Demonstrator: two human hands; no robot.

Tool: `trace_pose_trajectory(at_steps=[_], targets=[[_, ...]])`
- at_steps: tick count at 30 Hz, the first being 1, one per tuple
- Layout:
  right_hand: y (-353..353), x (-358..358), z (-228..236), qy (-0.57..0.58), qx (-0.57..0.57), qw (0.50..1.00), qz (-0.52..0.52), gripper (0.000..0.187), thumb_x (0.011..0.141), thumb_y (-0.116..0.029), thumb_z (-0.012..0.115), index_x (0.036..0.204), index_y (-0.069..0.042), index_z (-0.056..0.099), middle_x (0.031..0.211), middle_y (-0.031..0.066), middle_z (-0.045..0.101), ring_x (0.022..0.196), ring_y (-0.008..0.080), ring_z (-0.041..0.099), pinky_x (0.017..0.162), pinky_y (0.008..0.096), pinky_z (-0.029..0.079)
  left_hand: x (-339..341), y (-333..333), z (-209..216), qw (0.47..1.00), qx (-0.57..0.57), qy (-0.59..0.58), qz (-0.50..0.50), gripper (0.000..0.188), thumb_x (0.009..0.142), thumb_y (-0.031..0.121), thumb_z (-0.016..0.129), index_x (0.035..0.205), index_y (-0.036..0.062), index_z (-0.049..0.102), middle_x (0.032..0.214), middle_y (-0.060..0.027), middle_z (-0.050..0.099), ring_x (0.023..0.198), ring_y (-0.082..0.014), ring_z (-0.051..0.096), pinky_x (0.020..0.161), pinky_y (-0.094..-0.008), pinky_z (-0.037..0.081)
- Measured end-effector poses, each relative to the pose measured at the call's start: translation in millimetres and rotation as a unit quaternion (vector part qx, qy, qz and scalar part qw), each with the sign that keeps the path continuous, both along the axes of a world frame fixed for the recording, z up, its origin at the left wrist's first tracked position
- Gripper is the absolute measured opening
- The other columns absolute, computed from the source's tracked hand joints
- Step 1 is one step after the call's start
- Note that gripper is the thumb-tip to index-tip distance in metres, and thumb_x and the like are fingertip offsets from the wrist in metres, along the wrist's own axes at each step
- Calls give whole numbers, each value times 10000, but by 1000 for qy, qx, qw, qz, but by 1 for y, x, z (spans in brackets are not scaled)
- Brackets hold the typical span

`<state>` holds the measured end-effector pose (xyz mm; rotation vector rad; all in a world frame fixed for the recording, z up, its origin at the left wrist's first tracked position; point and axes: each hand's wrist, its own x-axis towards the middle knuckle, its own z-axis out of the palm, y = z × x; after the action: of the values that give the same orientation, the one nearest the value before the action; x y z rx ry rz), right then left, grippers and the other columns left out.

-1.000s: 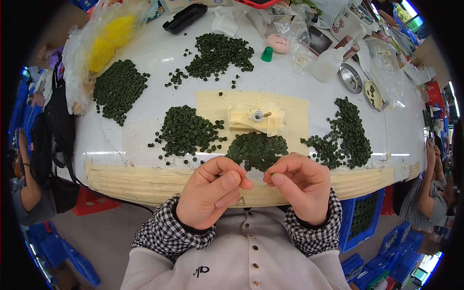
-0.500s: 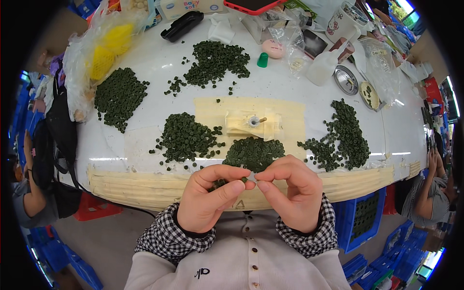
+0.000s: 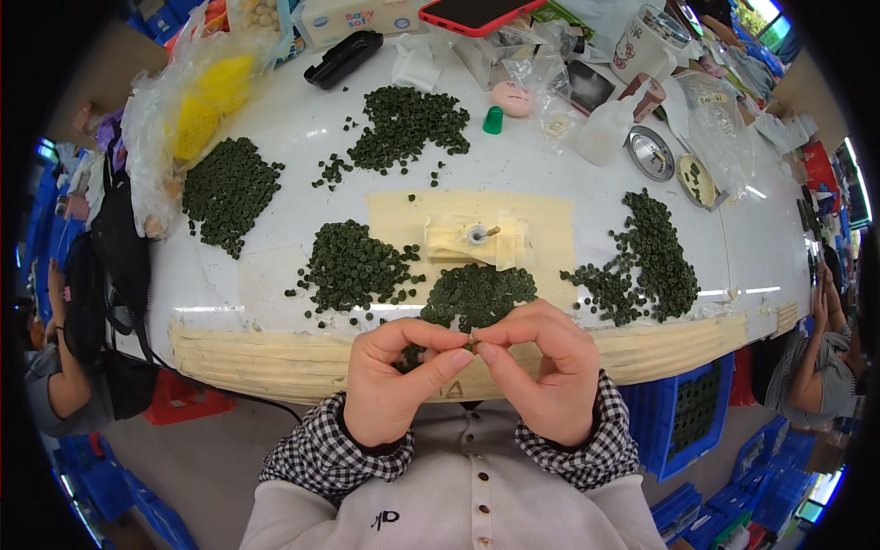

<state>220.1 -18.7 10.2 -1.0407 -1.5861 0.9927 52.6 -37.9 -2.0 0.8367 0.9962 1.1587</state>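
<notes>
Together come our hands — fingertips that stood apart a second ago now meet, the left hand (image 3: 390, 385) against the right hand (image 3: 552, 378), over the near edge. Largest first: before us spreads the white table (image 3: 302, 197), a strip of tape (image 3: 266, 357) running along its near side. Below it, near right, we have a blue crate (image 3: 655, 422) loaded with dark green pieces. Up top we count five heaps: a far pile (image 3: 403, 128), a left pile (image 3: 229, 194), a near-left pile (image 3: 356, 266), a near pile (image 3: 478, 291) just beyond our fingers, and a right pile (image 3: 655, 257). Both our hands are narrow now, thumb to forefinger; more green shows in the left hand's gap, though we can't tell whether it's cupped there. Past the near pile sits a taped block (image 3: 446, 240), its thin brown peg (image 3: 493, 231) pointing right. Smallest of all — one green piece (image 3: 472, 345), pinched between both sets of fingertips, mostly hidden.
</notes>
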Motion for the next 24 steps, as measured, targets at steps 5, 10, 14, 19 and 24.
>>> trace_pose_trajectory(at_steps=[5, 10, 14, 19, 24], targets=[[-1, 0, 1, 1, 2, 1000, 2, 118, 736, 43, 650, 850, 13, 660, 797, 100, 616, 708, 177, 594, 628, 254, 470, 0, 0, -1, 1000, 15, 21, 0, 129, 768, -22, 688, 891, -2, 653, 732, 12, 589, 658, -35, 456, 589, -177, 382], [-3, -1, 1, -9, 14, 1000, 0, 141, 743, 46, 642, 879, 17, 662, 811, 103, 613, 714, 174, 593, 633, 250, 469, 1, 0, -2, 1000, 17, 16, 6, 124, 773, -20, 685, 891, -2, 653, 711, 13, 577, 632, -35, 461, 567, -180, 379], [-2, 0, -1, 11, -10, 1000, 13, 150, 753, 40, 637, 900, 18, 664, 813, 100, 608, 713, 159, 582, 643, 244, 463, 1, 1, -3, 1000, 25, 14, 9, 121, 776, -19, 682, 892, -3, 651, 708, 10, 577, 628, -35, 462, 560, -181, 377], [-2, 1, -5, 61, -66, 996, 30, 136, 773, 19, 634, 905, 16, 664, 816, 90, 607, 714, 139, 568, 660, 241, 457, 0, 0, -2, 1000, 12, 1, 9, 117, 777, -19, 681, 888, -4, 649, 725, 3, 590, 636, -35, 467, 567, -186, 381], [-1, 0, -8, 79, -86, 992, 36, 120, 777, 9, 633, 894, 14, 655, 812, 76, 608, 732, 130, 568, 667, 241, 456, 0, 1, -3, 1000, 23, 3, 4, 113, 779, -21, 678, 887, -2, 648, 748, -9, 606, 639, -37, 478, 575, -187, 385]])
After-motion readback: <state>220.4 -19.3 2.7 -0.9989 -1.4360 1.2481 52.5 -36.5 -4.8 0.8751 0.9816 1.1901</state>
